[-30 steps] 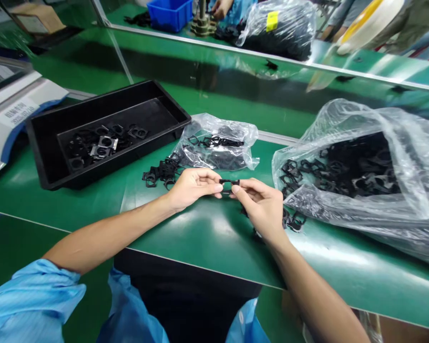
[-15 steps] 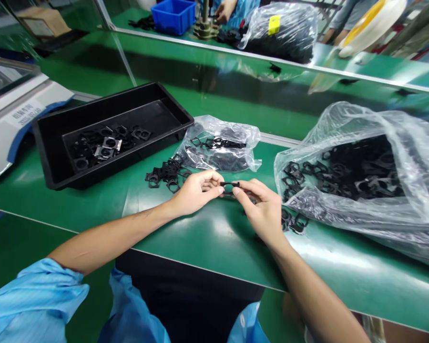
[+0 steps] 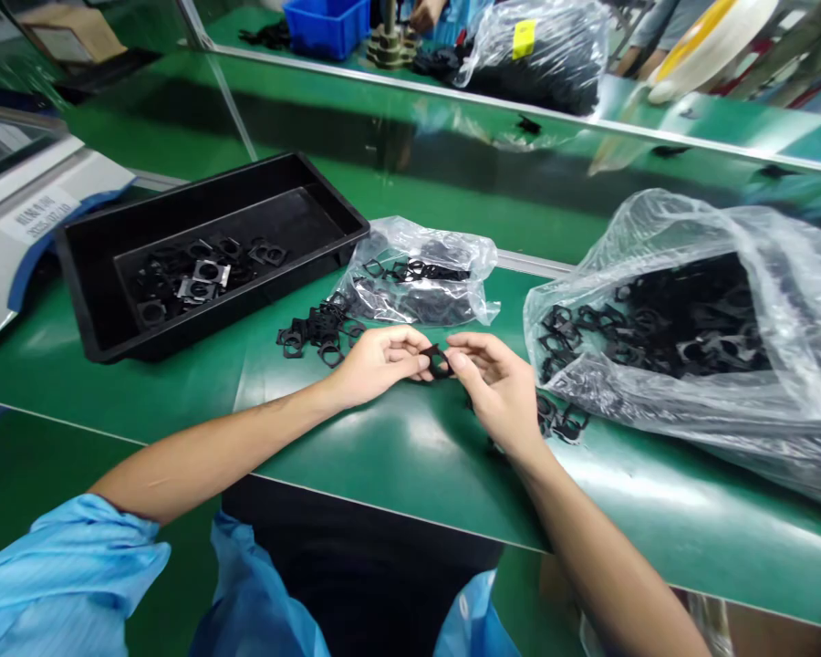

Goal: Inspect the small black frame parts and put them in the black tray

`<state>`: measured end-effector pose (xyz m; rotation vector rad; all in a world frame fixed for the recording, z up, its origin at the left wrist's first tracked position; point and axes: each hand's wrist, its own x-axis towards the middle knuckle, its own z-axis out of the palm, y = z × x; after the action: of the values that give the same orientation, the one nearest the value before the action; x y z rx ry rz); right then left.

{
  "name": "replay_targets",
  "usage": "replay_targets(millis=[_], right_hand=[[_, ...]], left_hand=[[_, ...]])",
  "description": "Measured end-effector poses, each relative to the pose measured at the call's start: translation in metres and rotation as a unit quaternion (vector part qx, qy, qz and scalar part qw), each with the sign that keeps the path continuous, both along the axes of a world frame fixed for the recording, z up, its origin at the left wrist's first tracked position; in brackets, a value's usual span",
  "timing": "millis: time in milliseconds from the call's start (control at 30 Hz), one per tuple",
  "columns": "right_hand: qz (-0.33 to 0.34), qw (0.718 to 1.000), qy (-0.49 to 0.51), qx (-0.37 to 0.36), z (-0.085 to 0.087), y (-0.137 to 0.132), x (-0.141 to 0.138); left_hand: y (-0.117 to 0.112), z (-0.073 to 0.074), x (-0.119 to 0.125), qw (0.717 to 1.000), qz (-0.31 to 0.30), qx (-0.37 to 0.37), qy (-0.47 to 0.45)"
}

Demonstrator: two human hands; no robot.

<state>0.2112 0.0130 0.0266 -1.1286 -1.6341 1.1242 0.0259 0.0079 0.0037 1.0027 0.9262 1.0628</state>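
Between my two hands is a small black plastic part with a round opening [image 3: 439,371], tilted so that its ring shape shows. My left hand [image 3: 388,363] pinches its left end between thumb and fingers. At its right edge, the thumb and fingertips of my right hand [image 3: 496,383] close on the part. Similar black parts lie in a loose pile [image 3: 320,327] beyond my left hand. More of them [image 3: 565,420] rest on the green table [image 3: 383,465] beside my right hand, partly hidden by it.
A black tray [image 3: 223,319] with several parts, one silvery, stands at the left beside a white machine [image 3: 34,219]. Clear plastic bags hold black parts, a small bag [image 3: 444,306] in the middle and a large bag [image 3: 657,383] at the right. Across the divider is a blue bin [image 3: 327,27].
The black part has turned in my fingers, from nearly edge-on to showing its round opening. My right index finger has lifted slightly. The view has shifted a little.
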Motion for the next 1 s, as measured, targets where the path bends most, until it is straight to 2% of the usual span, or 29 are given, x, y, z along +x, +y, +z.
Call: replay_targets(millis=[167,400,767,1000], right_hand=[[0.026,1.000,-0.017,0.004,-0.001,0.002,0.001],[0.019,0.999,-0.028,0.011,0.000,0.000,0.000],[0.060,0.986,0.066,-0.140,0.009,0.002,0.001],[0.055,0.985,0.088,-0.136,0.009,0.002,-0.001]], left_hand=[[0.003,0.003,-0.004,0.999,0.024,-0.035,-0.028],[0.004,0.002,-0.004,0.999,0.026,0.021,-0.028],[0.001,0.004,-0.004,0.999,0.018,-0.015,-0.030],[0.003,0.003,-0.003,0.998,0.022,-0.012,-0.051]])
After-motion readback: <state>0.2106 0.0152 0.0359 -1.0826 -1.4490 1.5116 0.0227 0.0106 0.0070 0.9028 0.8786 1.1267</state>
